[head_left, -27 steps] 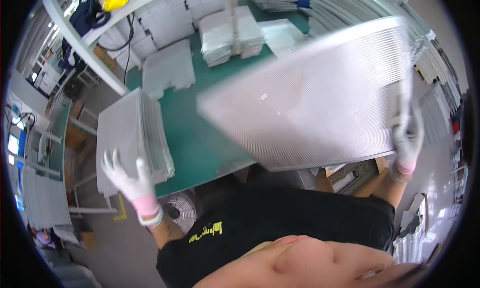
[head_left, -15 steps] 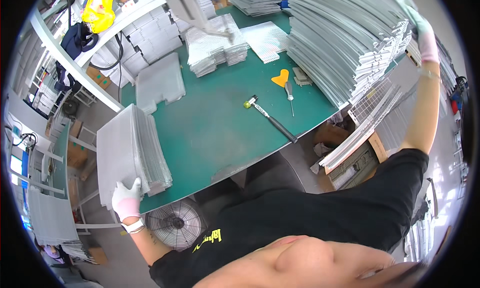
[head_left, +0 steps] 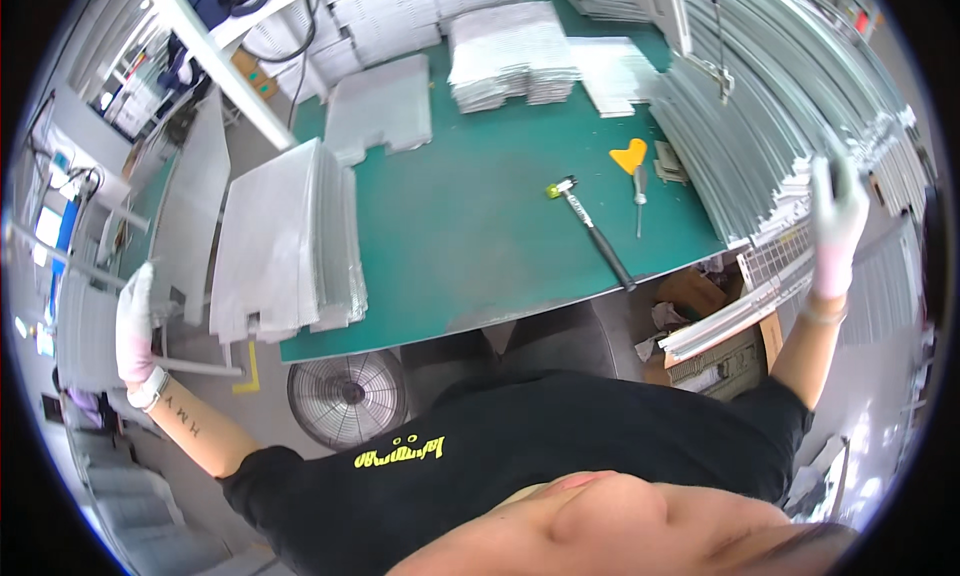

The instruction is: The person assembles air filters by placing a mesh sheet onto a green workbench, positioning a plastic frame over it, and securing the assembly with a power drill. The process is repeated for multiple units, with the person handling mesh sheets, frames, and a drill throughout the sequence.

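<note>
At the far left, my left hand point(head_left: 134, 321), in a white and pink glove, grips the edge of a thin grey metal sheet point(head_left: 192, 221). The sheet stands on edge, tilted, beyond the table's left side. Between it and the green tabletop leans a stack of similar sheets point(head_left: 265, 236), overhanging the table's edge. My right hand point(head_left: 838, 216), gloved too, is at the near end of a tall pile of long grey metal panels point(head_left: 770, 126). Its fingers are apart and slightly blurred; nothing shows in them.
On the green table point(head_left: 450, 236) lie a hammer point(head_left: 596, 234), a screwdriver point(head_left: 640, 198) and a yellow scraper point(head_left: 629, 155). Flat sheets point(head_left: 380, 106) and a white sheet stack point(head_left: 512, 51) lie farther back. A floor fan point(head_left: 348, 396) stands below. A mechanical arm point(head_left: 665, 11) hangs overhead.
My left hand has moved left and up, away from the stack, with a sheet now separate from it. My right hand has come down and nearer along the pile. The view has shifted.
</note>
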A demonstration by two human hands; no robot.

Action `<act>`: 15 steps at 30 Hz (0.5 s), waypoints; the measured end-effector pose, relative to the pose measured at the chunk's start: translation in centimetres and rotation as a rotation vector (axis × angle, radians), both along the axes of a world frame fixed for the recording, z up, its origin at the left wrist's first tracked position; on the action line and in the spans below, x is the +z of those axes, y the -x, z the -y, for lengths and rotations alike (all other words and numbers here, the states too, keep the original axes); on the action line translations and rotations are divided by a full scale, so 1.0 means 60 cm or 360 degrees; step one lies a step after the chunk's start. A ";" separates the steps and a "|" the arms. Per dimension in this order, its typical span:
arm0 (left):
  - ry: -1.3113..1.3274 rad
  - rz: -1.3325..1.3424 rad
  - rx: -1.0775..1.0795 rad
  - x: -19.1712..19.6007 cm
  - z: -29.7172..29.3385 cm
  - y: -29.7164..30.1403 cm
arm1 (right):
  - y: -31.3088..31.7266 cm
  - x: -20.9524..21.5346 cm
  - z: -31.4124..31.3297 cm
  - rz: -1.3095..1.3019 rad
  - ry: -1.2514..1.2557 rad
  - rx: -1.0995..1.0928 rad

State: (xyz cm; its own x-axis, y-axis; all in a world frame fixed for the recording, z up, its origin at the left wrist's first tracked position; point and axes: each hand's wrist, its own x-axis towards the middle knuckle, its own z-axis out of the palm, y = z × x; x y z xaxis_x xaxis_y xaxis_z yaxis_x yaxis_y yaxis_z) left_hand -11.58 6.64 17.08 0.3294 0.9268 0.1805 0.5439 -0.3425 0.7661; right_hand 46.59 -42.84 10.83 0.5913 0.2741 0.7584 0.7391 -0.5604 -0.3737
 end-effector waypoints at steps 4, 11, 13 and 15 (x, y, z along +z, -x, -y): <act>-0.0120 -0.0122 -0.0377 -0.029 0.181 -0.112 | 0.099 -0.102 -0.064 -0.0074 0.0286 0.0470; -0.0241 -0.1241 -0.1236 -0.302 0.340 -0.359 | 0.173 -0.244 -0.272 -0.0359 0.0167 0.1261; 0.0000 -0.1316 -0.1500 -0.361 0.338 -0.398 | 0.184 -0.350 -0.324 -0.0434 0.0737 0.1467; 0.0242 -0.1271 -0.1737 -0.370 0.309 -0.422 | 0.193 -0.409 -0.354 -0.0365 0.1161 0.1451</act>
